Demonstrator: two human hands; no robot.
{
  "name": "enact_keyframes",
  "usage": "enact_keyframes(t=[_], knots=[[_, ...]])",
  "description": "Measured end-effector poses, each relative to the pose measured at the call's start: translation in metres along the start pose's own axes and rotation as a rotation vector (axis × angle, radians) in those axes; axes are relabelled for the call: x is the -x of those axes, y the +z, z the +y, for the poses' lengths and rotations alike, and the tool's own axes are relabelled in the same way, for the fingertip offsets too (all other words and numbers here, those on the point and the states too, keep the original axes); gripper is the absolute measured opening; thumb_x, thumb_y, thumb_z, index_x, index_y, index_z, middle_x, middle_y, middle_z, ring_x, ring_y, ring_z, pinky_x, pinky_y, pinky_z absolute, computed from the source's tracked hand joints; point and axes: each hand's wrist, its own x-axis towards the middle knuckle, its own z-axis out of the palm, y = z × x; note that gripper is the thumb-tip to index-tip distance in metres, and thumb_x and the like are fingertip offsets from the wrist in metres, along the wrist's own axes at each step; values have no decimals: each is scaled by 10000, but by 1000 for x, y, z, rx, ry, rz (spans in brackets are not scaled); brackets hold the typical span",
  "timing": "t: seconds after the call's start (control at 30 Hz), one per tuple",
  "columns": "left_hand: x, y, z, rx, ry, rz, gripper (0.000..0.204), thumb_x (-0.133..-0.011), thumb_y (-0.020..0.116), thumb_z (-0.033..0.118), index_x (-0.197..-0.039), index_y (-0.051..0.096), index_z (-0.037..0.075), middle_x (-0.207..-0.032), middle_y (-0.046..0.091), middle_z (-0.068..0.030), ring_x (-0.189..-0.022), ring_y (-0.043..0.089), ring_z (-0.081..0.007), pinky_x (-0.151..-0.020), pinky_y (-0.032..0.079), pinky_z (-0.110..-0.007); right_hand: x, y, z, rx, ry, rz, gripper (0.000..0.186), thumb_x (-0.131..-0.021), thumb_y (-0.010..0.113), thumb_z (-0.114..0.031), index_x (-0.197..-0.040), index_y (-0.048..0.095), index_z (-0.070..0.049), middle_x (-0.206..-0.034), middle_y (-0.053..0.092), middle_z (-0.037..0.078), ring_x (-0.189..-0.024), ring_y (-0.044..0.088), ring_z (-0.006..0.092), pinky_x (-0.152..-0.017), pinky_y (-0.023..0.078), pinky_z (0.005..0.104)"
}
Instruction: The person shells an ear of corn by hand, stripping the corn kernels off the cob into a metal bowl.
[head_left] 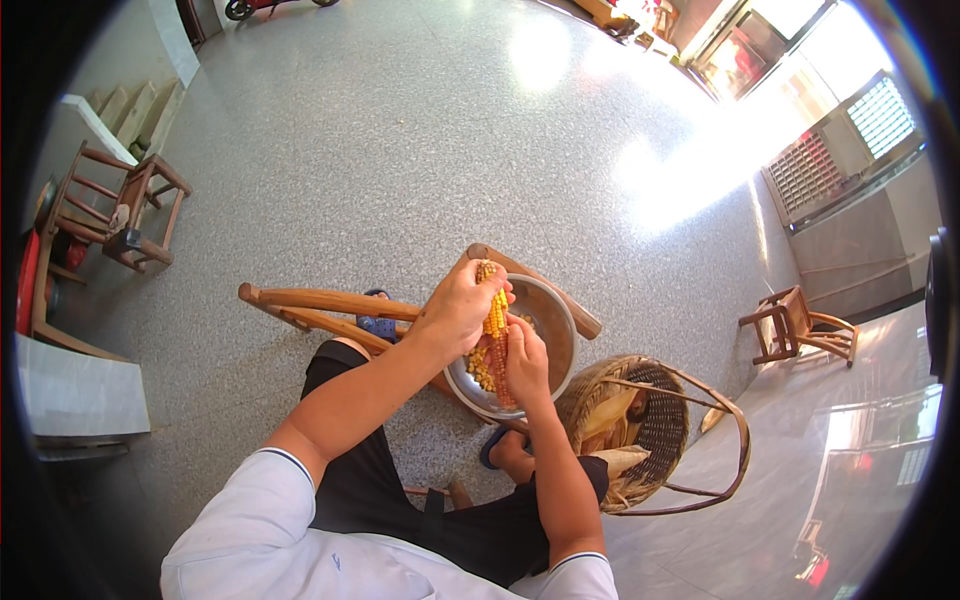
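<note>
Over a metal basin [562,330], my left hand [460,308] closes round the upper part of a corn cob [494,318] covered in yellow kernels. My right hand [527,362] grips the lower, reddish stretch [502,372], which looks bare of kernels. Whether this is one partly stripped cob or two cobs pressed together, I cannot tell. Loose yellow kernels [482,372] lie in the basin below my hands. The basin sits between my knees, at a wooden frame [330,300].
Right of the basin, a woven basket [660,430] with a tall handle holds pale husks [605,425]. A small wooden chair [795,328] stands farther right, and another wooden chair [130,205] at the left. My sandalled feet flank the basin.
</note>
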Motion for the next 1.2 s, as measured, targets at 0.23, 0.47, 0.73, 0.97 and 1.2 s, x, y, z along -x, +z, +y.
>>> enact_keyframes(t=[0.23,0.47,0.73,0.97,1.2], knots=[[0,1,0,-24,6,5,152,-962,556,150,-1057,492,48,-866,582,-72,-775,595,-166,-675,528,-303,0,-2,-10,-334,128,-23,339,-1021,361,-197,-1188,555,25,-871,661,86,-655,623,113,-558,506,238],[4,6,-1,-69,-5,10,154,-964,555,157,-1052,503,42,-870,578,-72,-794,588,-164,-707,523,-307,-2,0,-1,-280,107,-38,359,-995,499,-318,-1134,581,3,-790,637,62,-599,601,111,-525,497,234],[3,5,-3,-40,-14,32,151,-963,555,155,-1052,506,43,-872,572,-71,-789,584,-167,-712,520,-314,-4,-5,2,-198,100,-8,323,-1009,472,-300,-997,600,-3,-764,623,50,-563,585,103,-508,489,227],[4,5,-3,-61,0,20,132,-960,561,142,-1029,522,37,-870,580,-77,-789,596,-170,-714,521,-310,-3,-1,-8,-287,137,57,301,-1007,448,-258,-1013,593,6,-801,627,65,-582,595,113,-503,491,241],[8,12,-5,-94,25,29,135,-957,568,141,-1025,527,32,-871,582,-75,-788,595,-167,-716,518,-301,-1,0,-11,-302,143,37,348,-1001,486,-324,-989,606,3,-763,610,49,-565,561,106,-485,457,237]])
